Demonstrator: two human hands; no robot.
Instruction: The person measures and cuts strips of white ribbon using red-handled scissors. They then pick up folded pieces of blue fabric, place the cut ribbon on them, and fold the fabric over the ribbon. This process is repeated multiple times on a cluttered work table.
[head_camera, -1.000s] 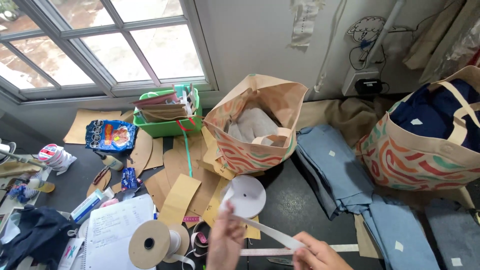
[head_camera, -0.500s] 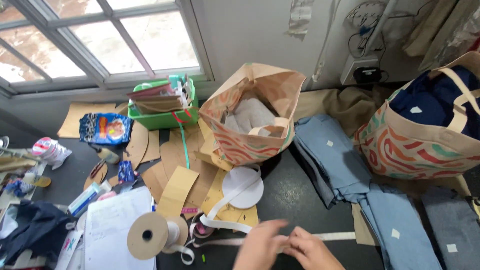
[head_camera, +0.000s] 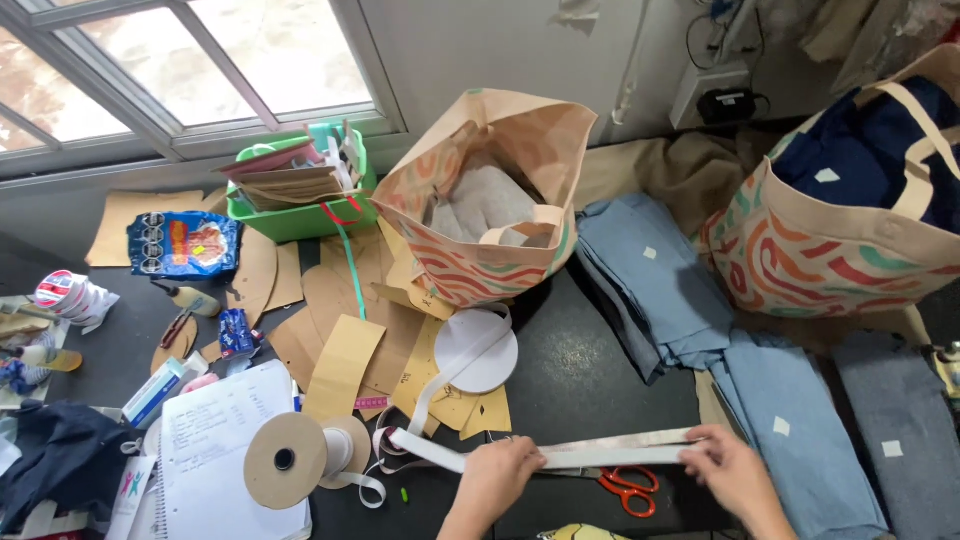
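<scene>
Left hand (head_camera: 497, 472) and right hand (head_camera: 733, 468) both clamped on a white elastic band (head_camera: 610, 455), stretched flat between them along the near edge of the dark worktable (head_camera: 580, 370). Band trailing back left to a flat white roll (head_camera: 477, 349) near the table's middle. Orange-handled scissors (head_camera: 628, 487) just beneath the strip. Probable risks: a slipping pinch letting the band snap back, or slack snagging the cardboard spool (head_camera: 300, 458) at the near left.
</scene>
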